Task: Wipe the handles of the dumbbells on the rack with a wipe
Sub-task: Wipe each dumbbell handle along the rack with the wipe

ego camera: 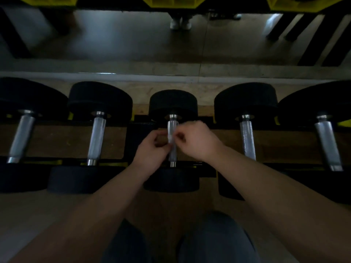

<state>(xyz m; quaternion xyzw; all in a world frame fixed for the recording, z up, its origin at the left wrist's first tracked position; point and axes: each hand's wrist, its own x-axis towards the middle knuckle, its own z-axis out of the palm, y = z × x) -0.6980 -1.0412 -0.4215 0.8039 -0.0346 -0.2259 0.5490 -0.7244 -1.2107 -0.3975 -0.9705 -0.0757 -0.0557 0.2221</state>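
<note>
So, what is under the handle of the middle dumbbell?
Under the middle handle lies a brown surface, seen between the black rack rails. The left hand and the right hand, pinching a white wipe at the handle, cover most of it.

The room around me is dim. Below me lies a tan floor [28, 221]. Ahead, a pale ledge [133, 77] runs from left to right, and above it rises a glossy grey-brown surface [114, 38] with a thin vertical seam [202, 44]. Dark slanted bars [319, 35] show at its upper right, and yellow-edged shapes [171, 1] line the top.
</note>
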